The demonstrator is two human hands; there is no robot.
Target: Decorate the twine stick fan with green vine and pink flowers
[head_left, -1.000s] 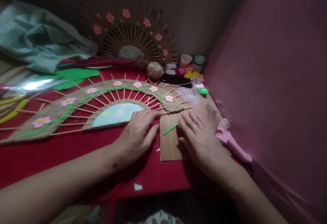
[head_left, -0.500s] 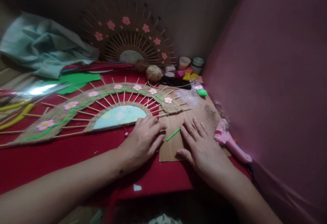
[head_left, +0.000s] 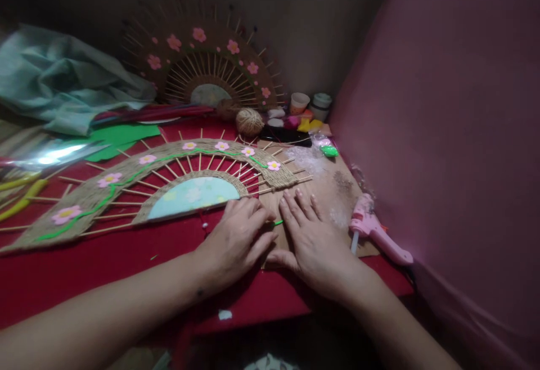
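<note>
My right hand (head_left: 310, 240) lies flat and open on a cardboard sheet (head_left: 324, 184), fingers stretched forward, covering most of a thin bright green clay strand (head_left: 277, 222). Only a short bit of the strand shows between my hands. My left hand (head_left: 243, 229) rests at the cardboard's left edge with its fingers curled; its fingertips are close to the strand's visible end, and what lies inside them is hidden. Just beyond it stretches a woven twine fan (head_left: 139, 173) with thin sticks, pink flowers, a wavy green line and a light blue half-round base (head_left: 194, 195).
A pink glue gun (head_left: 375, 228) lies right of my right hand. Behind are a twine ball (head_left: 250, 122), a green clay lump (head_left: 329, 150), small cups (head_left: 299, 103) and a second flowered fan (head_left: 211, 66). Light blue cloth (head_left: 71, 77) and green sheets (head_left: 126, 139) lie left.
My right hand has slid left and now covers most of the green strand, which lay uncovered between my hands. The gap between the hands has narrowed. The view has shifted slightly.
</note>
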